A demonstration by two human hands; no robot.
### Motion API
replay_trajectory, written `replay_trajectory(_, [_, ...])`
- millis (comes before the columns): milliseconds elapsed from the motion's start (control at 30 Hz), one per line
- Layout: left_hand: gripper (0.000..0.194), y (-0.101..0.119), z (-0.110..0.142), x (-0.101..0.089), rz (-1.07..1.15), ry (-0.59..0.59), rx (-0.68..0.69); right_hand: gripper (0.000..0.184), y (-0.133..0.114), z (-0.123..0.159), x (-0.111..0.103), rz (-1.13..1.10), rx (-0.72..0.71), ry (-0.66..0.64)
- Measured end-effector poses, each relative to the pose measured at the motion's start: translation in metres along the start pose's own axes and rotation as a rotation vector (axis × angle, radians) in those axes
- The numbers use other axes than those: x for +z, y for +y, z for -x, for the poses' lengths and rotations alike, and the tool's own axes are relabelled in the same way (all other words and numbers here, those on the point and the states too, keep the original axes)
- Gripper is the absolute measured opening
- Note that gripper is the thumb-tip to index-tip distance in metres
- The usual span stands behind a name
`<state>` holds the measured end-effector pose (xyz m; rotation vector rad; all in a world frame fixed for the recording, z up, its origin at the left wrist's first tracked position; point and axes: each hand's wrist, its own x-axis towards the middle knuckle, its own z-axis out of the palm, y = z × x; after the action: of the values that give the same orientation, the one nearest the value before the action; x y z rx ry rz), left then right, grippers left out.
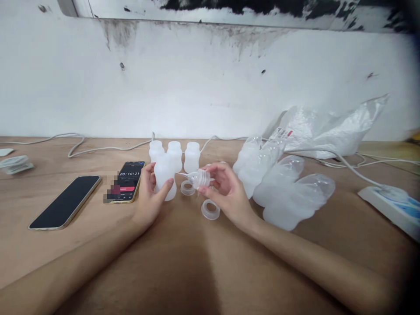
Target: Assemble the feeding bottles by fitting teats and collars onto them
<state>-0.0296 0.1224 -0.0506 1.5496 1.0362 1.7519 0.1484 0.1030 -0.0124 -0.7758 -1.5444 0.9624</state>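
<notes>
My left hand (150,197) is wrapped round a small white plastic bottle (164,174) that stands upright on the wooden table (183,262). My right hand (225,189) pinches a clear nipple cap (198,178) beside it, tip pointing left toward the bottle. Two clear plastic rings lie on the table: one ring (188,187) just under the cap, another ring (210,209) below my right fingers. Three more white bottles (174,154) stand in a row behind the held one.
Several bagged bottles (282,192) lie to the right, with a crumpled plastic bag (328,127) behind. A phone showing a timer (128,181) and a dark phone (66,202) lie left. A power strip (392,205) and cables (98,148) run along the back.
</notes>
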Motion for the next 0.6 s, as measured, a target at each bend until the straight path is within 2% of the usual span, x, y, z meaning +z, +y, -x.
replay_trajectory(167, [0.045,-0.001,0.001,-0.002,-0.111,-0.038,-0.014,0.050,0.004,-0.001,-0.002,-0.255,0.142,0.009])
replay_trajectory(300, [0.049,0.003,0.001,-0.006,-0.264,-0.124,0.026,0.040,0.009,-0.001,-0.003,-0.332,0.228,0.030])
replay_trajectory(433, [0.051,0.007,0.001,-0.008,-0.366,-0.226,0.071,0.030,0.010,-0.001,-0.002,-0.373,0.219,0.078])
replay_trajectory(600, [0.052,0.007,0.005,-0.007,-0.373,-0.234,0.071,0.027,0.010,-0.003,-0.002,-0.371,0.187,0.091])
